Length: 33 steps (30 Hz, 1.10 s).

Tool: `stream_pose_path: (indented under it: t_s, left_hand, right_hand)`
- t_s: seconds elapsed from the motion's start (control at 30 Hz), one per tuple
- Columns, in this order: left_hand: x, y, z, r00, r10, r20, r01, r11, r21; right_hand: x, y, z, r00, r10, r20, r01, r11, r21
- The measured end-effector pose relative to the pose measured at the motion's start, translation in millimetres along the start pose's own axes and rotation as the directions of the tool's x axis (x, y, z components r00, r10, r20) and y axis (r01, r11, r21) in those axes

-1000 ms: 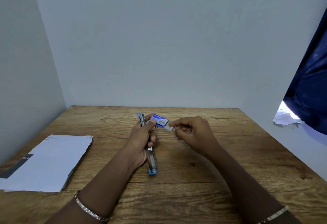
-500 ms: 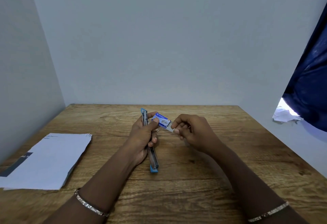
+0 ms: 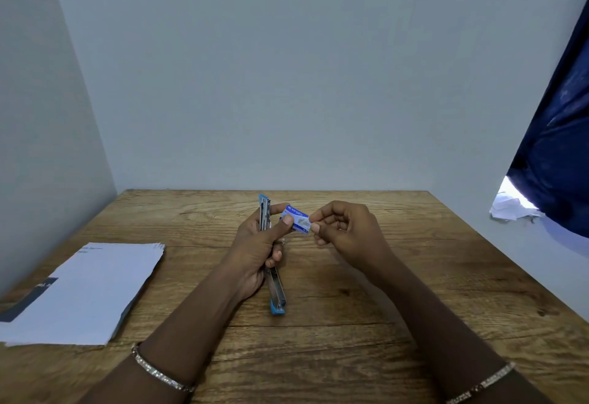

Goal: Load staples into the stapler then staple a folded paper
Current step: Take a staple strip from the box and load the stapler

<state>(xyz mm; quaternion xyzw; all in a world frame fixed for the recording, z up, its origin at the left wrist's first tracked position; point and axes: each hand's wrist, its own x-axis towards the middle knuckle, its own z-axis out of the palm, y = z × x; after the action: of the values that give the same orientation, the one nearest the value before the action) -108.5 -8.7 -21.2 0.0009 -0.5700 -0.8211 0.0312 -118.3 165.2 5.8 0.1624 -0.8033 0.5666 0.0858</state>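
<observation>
My left hand (image 3: 258,244) grips a blue and metal stapler (image 3: 276,292) that is swung fully open; one arm points away from me, the other toward me. The same hand's thumb pins a small blue staple box (image 3: 296,219) against the fingers. My right hand (image 3: 344,228) pinches the box's right end with thumb and forefinger. Both hands hover above the middle of the wooden table (image 3: 350,324). A stack of white paper (image 3: 86,295) lies flat at the left. I cannot see any staples.
Grey walls close in the table at the back and left. A dark blue cloth (image 3: 554,164) hangs at the right, with crumpled white paper (image 3: 510,206) under it.
My right fingers have moved in against the box's right end, and the white inner tray that stuck out earlier no longer shows. The stapler has tilted slightly more upright.
</observation>
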Motion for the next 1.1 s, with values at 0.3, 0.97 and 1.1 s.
stream_pose_path:
  t_s: [0.3, 0.97, 1.1]
  left_hand:
    - [0, 0, 1, 1.0, -0.013, -0.019, 0.013, 1.0, -0.008]
    - [-6, 1, 9, 0.989, -0.047, 0.138, 0.025, 0.988, 0.154]
    - [-6, 0, 10, 0.992, -0.054, 0.113, 0.037, 0.988, 0.147]
  right_hand:
    - [0, 5, -3, 0.991, 0.132, 0.01, -0.13, 0.959, 0.25]
    - [0, -4, -19, 0.929, 0.348, 0.127, -0.369, 0.897, 0.242]
    - [-2, -8, -15, 0.887, 0.431, 0.165, -0.462, 0.837, 0.295]
